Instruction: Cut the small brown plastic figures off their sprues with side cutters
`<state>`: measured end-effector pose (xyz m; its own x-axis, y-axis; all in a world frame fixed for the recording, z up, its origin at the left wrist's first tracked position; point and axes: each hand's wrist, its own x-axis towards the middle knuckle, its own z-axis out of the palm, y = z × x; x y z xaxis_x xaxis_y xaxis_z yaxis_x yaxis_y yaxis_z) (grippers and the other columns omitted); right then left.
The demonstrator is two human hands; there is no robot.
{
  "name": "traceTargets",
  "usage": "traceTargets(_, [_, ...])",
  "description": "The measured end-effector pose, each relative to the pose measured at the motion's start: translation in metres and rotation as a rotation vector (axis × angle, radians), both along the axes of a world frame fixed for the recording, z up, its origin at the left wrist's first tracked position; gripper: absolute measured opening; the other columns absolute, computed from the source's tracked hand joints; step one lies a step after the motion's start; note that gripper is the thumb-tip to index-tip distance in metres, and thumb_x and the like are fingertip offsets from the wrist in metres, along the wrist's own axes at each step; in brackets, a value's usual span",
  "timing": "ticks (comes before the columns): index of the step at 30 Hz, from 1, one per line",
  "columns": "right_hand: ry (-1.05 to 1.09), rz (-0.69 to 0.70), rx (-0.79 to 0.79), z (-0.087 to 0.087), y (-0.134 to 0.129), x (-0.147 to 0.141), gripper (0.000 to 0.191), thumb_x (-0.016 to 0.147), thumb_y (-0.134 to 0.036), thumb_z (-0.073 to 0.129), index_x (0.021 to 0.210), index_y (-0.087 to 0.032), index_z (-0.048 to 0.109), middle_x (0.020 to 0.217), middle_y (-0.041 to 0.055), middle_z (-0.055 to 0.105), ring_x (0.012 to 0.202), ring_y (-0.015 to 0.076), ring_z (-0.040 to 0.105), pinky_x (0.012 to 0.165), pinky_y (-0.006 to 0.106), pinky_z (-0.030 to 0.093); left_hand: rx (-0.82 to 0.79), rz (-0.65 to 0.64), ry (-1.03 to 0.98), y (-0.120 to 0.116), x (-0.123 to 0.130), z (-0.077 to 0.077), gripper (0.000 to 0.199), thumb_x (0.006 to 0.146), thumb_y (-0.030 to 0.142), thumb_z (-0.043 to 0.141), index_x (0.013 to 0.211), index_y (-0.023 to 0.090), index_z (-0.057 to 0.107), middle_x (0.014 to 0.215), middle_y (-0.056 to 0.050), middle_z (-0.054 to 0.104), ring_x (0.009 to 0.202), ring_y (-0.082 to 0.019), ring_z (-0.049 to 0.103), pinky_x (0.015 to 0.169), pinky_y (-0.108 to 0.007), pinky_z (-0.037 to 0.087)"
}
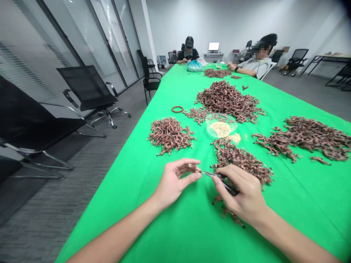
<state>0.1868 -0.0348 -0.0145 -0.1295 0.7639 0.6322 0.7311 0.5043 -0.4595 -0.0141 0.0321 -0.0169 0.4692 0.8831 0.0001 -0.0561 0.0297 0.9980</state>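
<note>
Between the thumb and fingers of my left hand [174, 180] is a small copper-brown figure [193, 168]. My right hand [245, 193] is wrapped round dark-handled pliers [229, 187], whose metal tips point left, close to the figure. I cannot tell whether the tips grip anything. Beneath and beyond my right hand lies a pile of similar copper-brown figures [241, 159], with a few loose ones [233, 216] nearer me. Just past that pile, a clear plastic bowl [233, 126] holds small pale yellow bits, and more pale bits [235, 138] are spilled beside it.
Further heaps of copper-brown figures lie at left [171, 135], at right [315, 137] and farther back [227, 100] on the green tablecloth [131, 175]. A brown ring [177, 109] lies near the left edge. Two people sit at the far end; chairs [87, 87] line the left.
</note>
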Motion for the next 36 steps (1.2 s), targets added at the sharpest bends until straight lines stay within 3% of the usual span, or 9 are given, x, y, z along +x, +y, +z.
traceTargets(7, [0.000,-0.001,-0.045,-0.001,0.000,-0.001,0.011,0.089,-0.022,0.061,0.098,-0.017,0.063,0.080,0.0045,0.064,0.068,0.0149,0.057,0.062,0.029,0.046,0.096,-0.068,0.052,-0.001,0.001,0.006,0.027,0.083,0.028,0.073,0.107,0.016,0.068,0.107,-0.010,0.071,0.104,-0.022,0.064,0.096,-0.034,0.047])
traceTargets(11, [-0.012,-0.002,-0.049,-0.001,0.000,-0.002,0.011,0.089,-0.023,0.060,0.098,-0.017,0.063,0.080,0.0044,0.064,0.069,0.0149,0.058,0.062,0.029,0.046,0.021,-0.114,0.002,-0.004,0.002,0.006,0.032,0.084,0.028,0.072,0.112,0.016,0.066,0.109,-0.010,0.070,0.105,-0.022,0.064,0.095,-0.034,0.047])
traceTargets(14, [-0.006,0.005,-0.048,0.000,0.000,-0.003,0.010,0.089,-0.022,0.060,0.097,-0.017,0.063,0.081,0.0044,0.064,0.069,0.0146,0.058,0.063,0.029,0.046,-0.091,-0.093,-0.086,-0.006,0.003,0.005,0.043,0.081,0.026,0.076,0.119,0.018,0.058,0.100,-0.007,0.070,0.098,-0.019,0.065,0.088,-0.029,0.049])
traceTargets(18, [-0.014,0.003,-0.049,0.000,0.000,-0.004,0.011,0.090,-0.022,0.059,0.098,-0.017,0.064,0.080,0.0046,0.064,0.069,0.0147,0.058,0.062,0.029,0.046,-0.208,-0.070,-0.158,-0.007,0.005,0.004,0.035,0.076,0.022,0.080,0.104,0.017,0.060,0.092,-0.003,0.070,0.086,-0.014,0.065,0.079,-0.023,0.049])
traceTargets(21, [-0.030,-0.015,-0.037,-0.002,-0.001,-0.004,0.012,0.090,-0.023,0.058,0.099,-0.017,0.064,0.081,0.0054,0.065,0.070,0.0154,0.059,0.063,0.029,0.048,-0.201,-0.041,-0.157,-0.006,0.005,0.003,0.026,0.074,0.022,0.082,0.092,0.015,0.064,0.090,-0.003,0.070,0.084,-0.013,0.065,0.079,-0.023,0.050])
traceTargets(25, [-0.066,-0.050,-0.017,-0.006,-0.002,-0.004,0.014,0.090,-0.025,0.059,0.100,-0.017,0.063,0.085,0.0069,0.066,0.073,0.0167,0.060,0.066,0.030,0.050,-0.144,-0.021,-0.099,-0.006,0.005,0.002,0.033,0.076,0.023,0.080,0.107,0.014,0.070,0.100,-0.008,0.074,0.094,-0.018,0.067,0.089,-0.029,0.051])
traceTargets(29, [-0.095,-0.080,-0.026,-0.009,-0.002,-0.005,0.015,0.090,-0.025,0.060,0.101,-0.016,0.064,0.084,0.0070,0.065,0.074,0.0172,0.061,0.069,0.031,0.050,-0.130,-0.058,-0.076,-0.007,0.005,0.003,0.049,0.080,0.024,0.076,0.126,0.015,0.063,0.108,-0.010,0.074,0.103,-0.022,0.068,0.097,-0.035,0.050])
traceTargets(36, [-0.082,-0.080,-0.065,-0.010,-0.003,-0.009,0.013,0.091,-0.028,0.059,0.096,-0.017,0.065,0.083,0.0060,0.065,0.073,0.0170,0.061,0.070,0.031,0.050,-0.105,-0.093,-0.031,-0.008,0.005,0.001,0.052,0.078,0.024,0.078,0.127,0.016,0.061,0.107,-0.010,0.074,0.103,-0.022,0.068,0.098,-0.037,0.050])
